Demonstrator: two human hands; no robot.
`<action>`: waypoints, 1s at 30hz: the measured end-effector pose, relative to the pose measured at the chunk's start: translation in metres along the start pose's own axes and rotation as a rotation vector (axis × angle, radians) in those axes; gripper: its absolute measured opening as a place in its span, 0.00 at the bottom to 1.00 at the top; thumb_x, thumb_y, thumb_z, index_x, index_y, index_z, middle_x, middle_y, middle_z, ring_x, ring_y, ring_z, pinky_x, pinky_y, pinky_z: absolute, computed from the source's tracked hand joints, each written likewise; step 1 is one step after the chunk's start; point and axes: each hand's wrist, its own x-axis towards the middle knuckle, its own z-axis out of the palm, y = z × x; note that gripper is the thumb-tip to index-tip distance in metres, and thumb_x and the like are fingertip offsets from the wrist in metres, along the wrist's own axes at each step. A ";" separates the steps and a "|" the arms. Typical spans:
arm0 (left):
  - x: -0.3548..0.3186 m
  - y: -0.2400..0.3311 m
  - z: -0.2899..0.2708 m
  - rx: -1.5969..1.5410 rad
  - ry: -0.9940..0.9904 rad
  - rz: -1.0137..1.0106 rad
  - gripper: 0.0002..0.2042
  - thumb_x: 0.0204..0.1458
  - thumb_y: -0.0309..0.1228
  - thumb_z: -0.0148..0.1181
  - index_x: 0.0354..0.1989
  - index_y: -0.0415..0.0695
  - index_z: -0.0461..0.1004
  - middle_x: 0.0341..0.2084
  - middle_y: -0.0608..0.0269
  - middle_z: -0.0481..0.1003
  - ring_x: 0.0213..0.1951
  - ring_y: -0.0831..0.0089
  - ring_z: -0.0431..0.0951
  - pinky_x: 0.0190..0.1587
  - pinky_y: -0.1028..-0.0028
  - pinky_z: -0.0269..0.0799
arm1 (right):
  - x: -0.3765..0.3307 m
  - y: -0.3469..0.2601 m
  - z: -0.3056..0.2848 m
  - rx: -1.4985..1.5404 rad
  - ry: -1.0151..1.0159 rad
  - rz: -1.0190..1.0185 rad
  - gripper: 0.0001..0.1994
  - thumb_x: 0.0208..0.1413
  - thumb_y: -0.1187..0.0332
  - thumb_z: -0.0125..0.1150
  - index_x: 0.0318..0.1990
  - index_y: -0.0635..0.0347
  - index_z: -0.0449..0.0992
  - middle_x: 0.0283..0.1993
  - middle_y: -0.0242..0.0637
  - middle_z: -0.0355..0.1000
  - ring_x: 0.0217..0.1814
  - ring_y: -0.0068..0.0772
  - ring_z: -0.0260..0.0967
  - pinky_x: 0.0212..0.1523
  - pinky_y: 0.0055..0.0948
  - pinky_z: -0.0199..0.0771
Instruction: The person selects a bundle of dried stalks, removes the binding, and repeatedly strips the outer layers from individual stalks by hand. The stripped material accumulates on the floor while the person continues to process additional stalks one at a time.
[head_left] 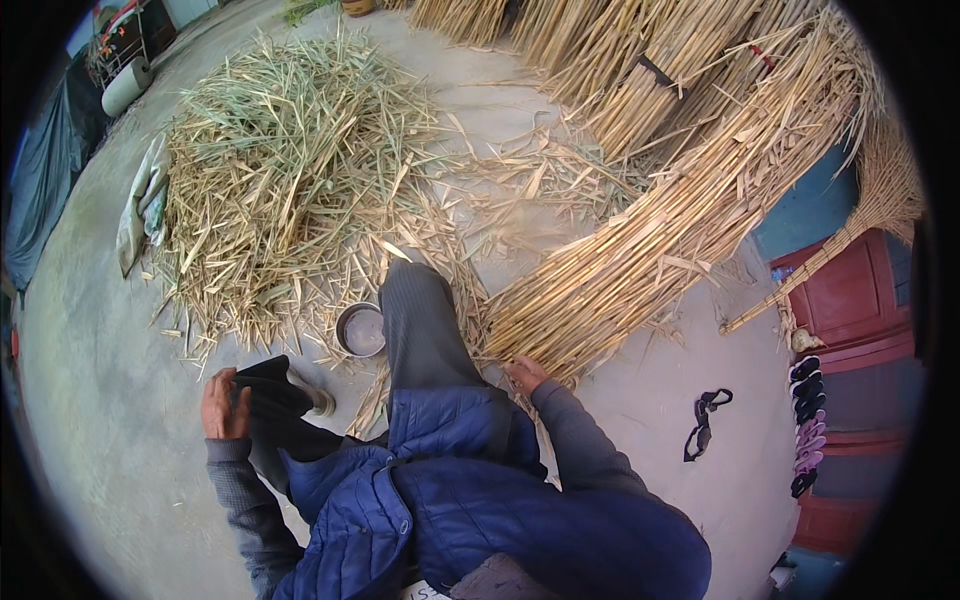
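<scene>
The person's right hand (pixel 525 375) is at the near end of a long bundle of yellow-brown stalks (pixel 640 255), just beside the right knee. Its fingers curl against the lowest stalks, but whether they grip any or only rest there is hard to tell. The bundle slants from that knee to the upper right, its leafy end farthest away. The left hand (pixel 225 405) is by the left knee, fingers loosely spread and holding nothing.

Between the knees, a little forward, a round metal bowl (pixel 362 331) stands on the concrete floor (pixel 120 420). Beyond it lies a large heap of green and straw-coloured leaves (pixel 285 170), with a pale sack (pixel 143 205) at its left edge. More stalks (pixel 590 45) lean together at the top. A dark strap (pixel 705 425) lies well apart from the right hand, and a broom (pixel 800 275) slants near a red door (pixel 845 290).
</scene>
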 end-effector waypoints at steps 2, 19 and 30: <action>0.011 -0.005 0.017 -0.071 -0.030 0.046 0.19 0.45 0.23 0.64 0.47 0.38 0.72 0.41 0.50 0.74 0.38 0.56 0.76 0.43 0.63 0.73 | 0.002 -0.037 0.009 -0.008 0.017 0.015 0.42 0.54 0.52 0.68 0.68 0.69 0.55 0.64 0.54 0.64 0.60 0.41 0.68 0.54 0.34 0.72; 0.016 -0.042 0.071 -0.250 -0.245 -0.082 0.12 0.46 0.28 0.63 0.39 0.37 0.76 0.30 0.49 0.78 0.34 0.53 0.80 0.40 0.62 0.75 | 0.014 -0.105 -0.048 -0.257 1.006 0.143 0.32 0.44 0.55 0.69 0.50 0.74 0.70 0.51 0.64 0.71 0.57 0.59 0.70 0.59 0.41 0.67; 0.035 -0.051 0.100 -0.209 -0.344 -0.090 0.13 0.46 0.29 0.64 0.40 0.37 0.76 0.30 0.50 0.79 0.35 0.53 0.80 0.40 0.61 0.74 | 0.019 -0.085 -0.071 0.038 0.967 -0.188 0.26 0.42 0.55 0.74 0.40 0.70 0.76 0.40 0.50 0.77 0.42 0.48 0.74 0.47 0.39 0.72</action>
